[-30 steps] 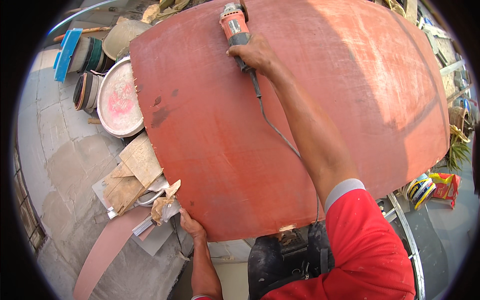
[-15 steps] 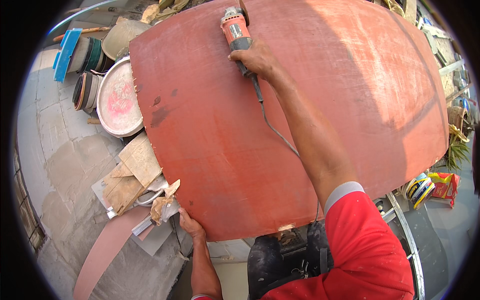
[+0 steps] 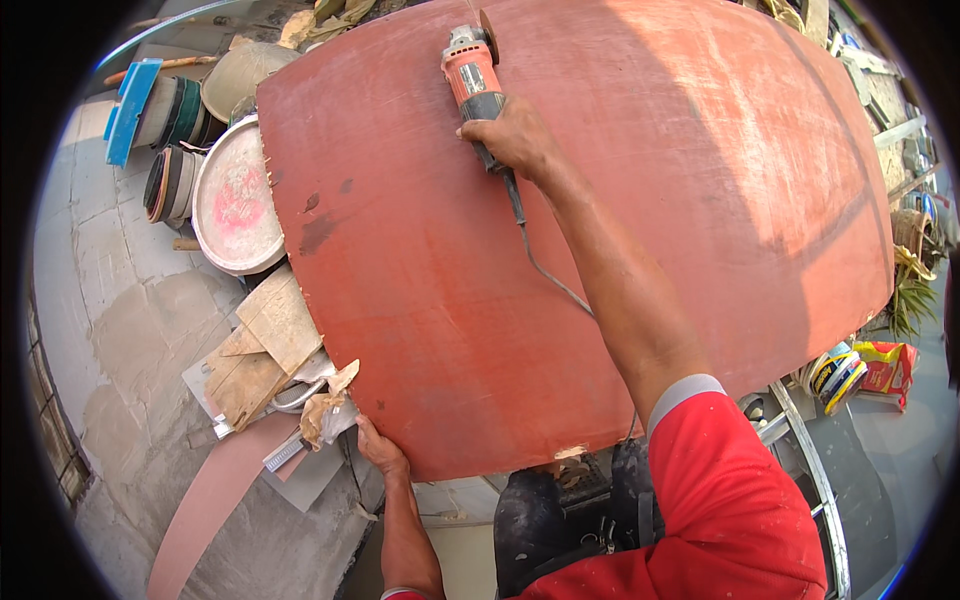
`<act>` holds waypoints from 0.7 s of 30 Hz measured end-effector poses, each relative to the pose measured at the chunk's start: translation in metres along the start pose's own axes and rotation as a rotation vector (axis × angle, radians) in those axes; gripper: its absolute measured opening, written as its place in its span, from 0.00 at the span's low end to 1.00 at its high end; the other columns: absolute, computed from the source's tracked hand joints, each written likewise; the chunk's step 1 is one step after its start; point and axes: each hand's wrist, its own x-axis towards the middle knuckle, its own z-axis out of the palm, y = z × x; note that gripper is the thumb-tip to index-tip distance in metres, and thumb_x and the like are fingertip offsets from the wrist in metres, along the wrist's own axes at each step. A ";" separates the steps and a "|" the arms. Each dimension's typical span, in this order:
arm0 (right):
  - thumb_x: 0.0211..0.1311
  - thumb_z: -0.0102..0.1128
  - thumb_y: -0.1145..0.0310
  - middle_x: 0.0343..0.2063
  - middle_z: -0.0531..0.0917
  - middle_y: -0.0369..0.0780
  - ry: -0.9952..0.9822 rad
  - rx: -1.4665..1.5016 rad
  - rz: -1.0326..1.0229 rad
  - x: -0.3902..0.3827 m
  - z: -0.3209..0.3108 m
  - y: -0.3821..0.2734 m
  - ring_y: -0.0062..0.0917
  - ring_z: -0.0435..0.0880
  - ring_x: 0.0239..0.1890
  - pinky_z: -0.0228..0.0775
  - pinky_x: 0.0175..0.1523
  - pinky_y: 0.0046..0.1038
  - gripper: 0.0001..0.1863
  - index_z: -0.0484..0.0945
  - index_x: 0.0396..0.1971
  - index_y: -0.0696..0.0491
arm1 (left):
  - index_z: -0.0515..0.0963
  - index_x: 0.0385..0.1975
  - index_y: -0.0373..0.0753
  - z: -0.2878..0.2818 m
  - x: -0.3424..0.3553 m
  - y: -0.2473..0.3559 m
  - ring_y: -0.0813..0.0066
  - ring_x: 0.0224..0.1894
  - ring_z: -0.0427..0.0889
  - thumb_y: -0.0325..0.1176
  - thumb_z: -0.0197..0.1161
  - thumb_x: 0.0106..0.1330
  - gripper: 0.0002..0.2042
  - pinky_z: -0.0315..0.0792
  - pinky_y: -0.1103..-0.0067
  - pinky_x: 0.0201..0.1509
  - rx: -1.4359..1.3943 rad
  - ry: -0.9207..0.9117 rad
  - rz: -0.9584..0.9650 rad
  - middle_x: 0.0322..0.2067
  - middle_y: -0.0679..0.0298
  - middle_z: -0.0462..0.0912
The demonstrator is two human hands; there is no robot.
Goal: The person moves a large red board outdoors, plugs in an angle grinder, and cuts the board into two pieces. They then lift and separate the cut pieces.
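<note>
A wide reddish-brown board (image 3: 430, 300) spreads out in front of me, its edges bent by the lens. My right hand (image 3: 512, 138) is wrapped round the black rear body of a red angle grinder (image 3: 470, 78) above the far part of the board. The grinder's thin disc (image 3: 489, 36) stands on edge at the right of its metal head, and a pale line runs on the board just beyond it. A dark power cord (image 3: 545, 270) trails back under my right forearm. At the near left corner, my left hand (image 3: 383, 450) grips the board's edge, some fingers hidden.
On the left are a round white lid (image 3: 238, 205), a blue plastic piece (image 3: 131, 112), wood offcuts (image 3: 275, 325) and a curved pink strip (image 3: 205, 510) on the floor. To the right lie a metal ladder (image 3: 815, 480), a small tub (image 3: 838, 378) and a red-yellow bag (image 3: 885, 372).
My right hand has drawn the grinder slightly toward me, and more of the disc and a pale line beyond it now show. My left hand has stayed at the board's corner.
</note>
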 end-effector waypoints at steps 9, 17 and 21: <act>0.49 0.74 0.66 0.21 0.83 0.42 -0.015 0.032 0.026 -0.008 -0.001 0.002 0.27 0.83 0.20 0.73 0.24 0.34 0.14 0.82 0.27 0.61 | 0.81 0.59 0.26 0.000 0.001 -0.002 0.65 0.54 0.82 0.57 0.45 0.85 0.33 0.74 0.70 0.61 -0.018 0.012 -0.014 0.55 0.54 0.85; 0.50 0.73 0.66 0.20 0.82 0.41 -0.003 0.079 0.032 -0.027 -0.001 0.004 0.27 0.82 0.20 0.72 0.24 0.34 0.13 0.80 0.27 0.60 | 0.81 0.60 0.25 -0.002 0.002 -0.004 0.66 0.54 0.82 0.56 0.45 0.85 0.33 0.74 0.70 0.62 0.001 0.009 -0.011 0.55 0.54 0.85; 0.50 0.73 0.67 0.20 0.81 0.41 -0.027 0.028 0.034 -0.035 -0.003 0.005 0.27 0.81 0.20 0.72 0.24 0.35 0.13 0.79 0.26 0.60 | 0.81 0.59 0.26 -0.001 0.002 -0.004 0.66 0.54 0.82 0.56 0.45 0.85 0.33 0.75 0.70 0.62 -0.005 0.021 -0.012 0.55 0.54 0.86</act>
